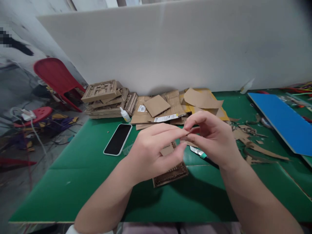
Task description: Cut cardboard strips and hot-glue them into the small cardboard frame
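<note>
Right hand: the person's right hand [211, 138] was raised, thumb and forefinger apparently pinched on a tiny dark-brown sliver [187, 134], material too small to tell.
Left hand: the left hand [158, 151] came in from the left, forefinger at the sliver, thumb apart below it.
Panel: a small brown rectangular cardboard panel [172, 177] with corrugated edging lay beneath the left hand, near side showing, far part mostly covered.
Slip risk: the pinch offered little to grip; a slight twist could drop the sliver onto the panel or bend it.
Knife risk: a teal-and-black utility knife [201, 154] lay just under the right hand, its silver end leftward. A lowered hand could brush it; blade exposure could not be judged.
Panel risk: the left hand hung over it; a dipped palm could nudge it or crush its edging.
Loss risk: brown curled cardboard scraps [262, 149] littered the green tabletop [80, 182] at right; a sliver flicked that way could vanish among them.
</note>
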### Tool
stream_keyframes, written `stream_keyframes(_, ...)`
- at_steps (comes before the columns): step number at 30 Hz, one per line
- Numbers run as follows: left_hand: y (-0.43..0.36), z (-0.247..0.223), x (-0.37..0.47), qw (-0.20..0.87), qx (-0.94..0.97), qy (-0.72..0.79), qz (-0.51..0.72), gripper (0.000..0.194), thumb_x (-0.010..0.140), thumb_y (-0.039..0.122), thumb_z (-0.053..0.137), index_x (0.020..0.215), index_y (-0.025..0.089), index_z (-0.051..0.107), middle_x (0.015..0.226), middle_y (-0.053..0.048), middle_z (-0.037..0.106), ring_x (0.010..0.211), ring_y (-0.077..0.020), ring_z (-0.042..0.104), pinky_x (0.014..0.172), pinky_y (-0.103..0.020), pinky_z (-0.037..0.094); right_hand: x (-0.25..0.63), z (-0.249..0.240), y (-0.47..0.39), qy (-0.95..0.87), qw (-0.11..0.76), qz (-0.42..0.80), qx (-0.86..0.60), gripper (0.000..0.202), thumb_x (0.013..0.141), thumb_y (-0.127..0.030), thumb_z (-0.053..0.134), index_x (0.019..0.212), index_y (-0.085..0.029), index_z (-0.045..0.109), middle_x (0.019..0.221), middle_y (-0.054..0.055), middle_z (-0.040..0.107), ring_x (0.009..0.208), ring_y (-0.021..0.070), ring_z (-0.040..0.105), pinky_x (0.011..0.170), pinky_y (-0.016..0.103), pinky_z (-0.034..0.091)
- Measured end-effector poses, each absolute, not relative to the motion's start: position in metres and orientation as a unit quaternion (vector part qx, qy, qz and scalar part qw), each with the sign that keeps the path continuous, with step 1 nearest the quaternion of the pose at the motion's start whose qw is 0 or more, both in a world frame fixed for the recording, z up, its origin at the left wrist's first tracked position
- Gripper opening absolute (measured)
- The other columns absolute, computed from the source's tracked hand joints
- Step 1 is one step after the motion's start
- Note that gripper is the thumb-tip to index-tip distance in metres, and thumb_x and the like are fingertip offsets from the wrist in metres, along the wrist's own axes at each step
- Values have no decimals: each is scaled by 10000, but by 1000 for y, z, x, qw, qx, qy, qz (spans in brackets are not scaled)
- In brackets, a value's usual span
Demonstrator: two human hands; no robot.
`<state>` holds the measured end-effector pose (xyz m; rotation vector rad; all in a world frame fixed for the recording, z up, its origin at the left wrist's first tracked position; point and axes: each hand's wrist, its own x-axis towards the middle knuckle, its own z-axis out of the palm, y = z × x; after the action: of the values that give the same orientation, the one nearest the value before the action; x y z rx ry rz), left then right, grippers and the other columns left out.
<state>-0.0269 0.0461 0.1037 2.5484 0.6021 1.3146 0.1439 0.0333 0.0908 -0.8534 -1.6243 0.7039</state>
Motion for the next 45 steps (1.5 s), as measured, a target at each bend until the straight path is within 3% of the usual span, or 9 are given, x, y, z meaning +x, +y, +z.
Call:
stream_keyframes(9, 47, 100, -28, 86, 902, 207, 368, 182, 819, 137, 579, 981, 177, 651, 915, -10, 715, 832, -107, 662, 764, -175, 505, 143, 87, 34, -759, 460, 262, -379, 286, 694, 6, 519, 883, -203, 565, 875, -9, 583, 809, 103, 554, 630, 188, 472)
stream_keyframes(13, 52, 100, -33, 115, 912, 228, 322, 170, 832, 163, 570, 960, 214, 671, 826, 36, 722, 709, -83, 660, 638, -148, 488, 138, 89, 39, -776, 434, 253, -381, 292, 714, 3, 522, 916, -203, 568, 901, -5, 599, 818, 102, 565, 668, 199, 475)
stream_keyframes(19, 56, 103, -32, 253, 810, 363, 385, 137, 815, 239, 589, 873, 221, 712, 837, 12, 730, 757, -136, 684, 684, -194, 546, 157, 68, 13, -727, 446, 212, -477, 433, 799, -234, 604, 1217, -256, 492, 1115, 48, 587, 970, 163, 568, 708, 252, 516)
stream_keyframes(21, 56, 104, -30, 314, 752, 386, 432, 137, 808, 245, 599, 877, 207, 712, 832, -2, 731, 781, -150, 691, 728, -224, 569, 186, 37, -11, -645, 469, 85, -597, 304, 830, -267, 567, 1132, -238, 567, 1074, 59, 620, 945, 181, 584, 774, 305, 506)
stream_keyframes(24, 55, 105, -25, 395, 696, 382, 462, 224, 795, 260, 622, 1003, 204, 683, 844, -21, 733, 807, -168, 695, 786, -278, 582, 237, -18, -48, -550, 362, -86, -748, 261, 828, -360, 550, 987, -182, 657, 952, 94, 668, 911, 253, 592, 827, 419, 474)
stream_keyframes(26, 53, 104, -22, 434, 683, 372, 455, 294, 785, 280, 635, 1067, 200, 659, 855, -38, 732, 821, -183, 695, 802, -305, 584, 263, -46, -63, -529, 288, -96, -793, 349, 838, -418, 507, 992, -152, 672, 963, 123, 671, 910, 282, 593, 788, 432, 488)
stream_keyframes(31, 53, 98, -20, 512, 660, 322, 445, 300, 775, 276, 652, 1062, 186, 664, 859, -51, 732, 843, -189, 692, 798, -293, 584, 276, -64, -63, -550, 248, -121, -788, 396, 868, -418, 439, 1047, -142, 660, 1019, 124, 661, 972, 263, 589, 801, 385, 495)
stream_keyframes(40, 53, 95, -27, 587, 627, 220, 463, 241, 796, 172, 627, 1027, 217, 678, 902, -30, 729, 851, -155, 689, 801, -255, 577, 278, -58, -54, -575, 258, -136, -764, 356, 843, -406, 475, 985, -136, 659, 989, 137, 651, 899, 270, 592, 773, 425, 490)
stream_keyframes(45, 44, 99, -29, 564, 659, 195, 457, 313, 810, 144, 593, 1112, 215, 638, 933, -38, 723, 902, -171, 678, 822, -274, 573, 219, 16, -56, -570, 430, -155, -683, 216, 818, -280, 573, 1002, -190, 641, 976, 92, 659, 943, 238, 600, 824, 409, 489)
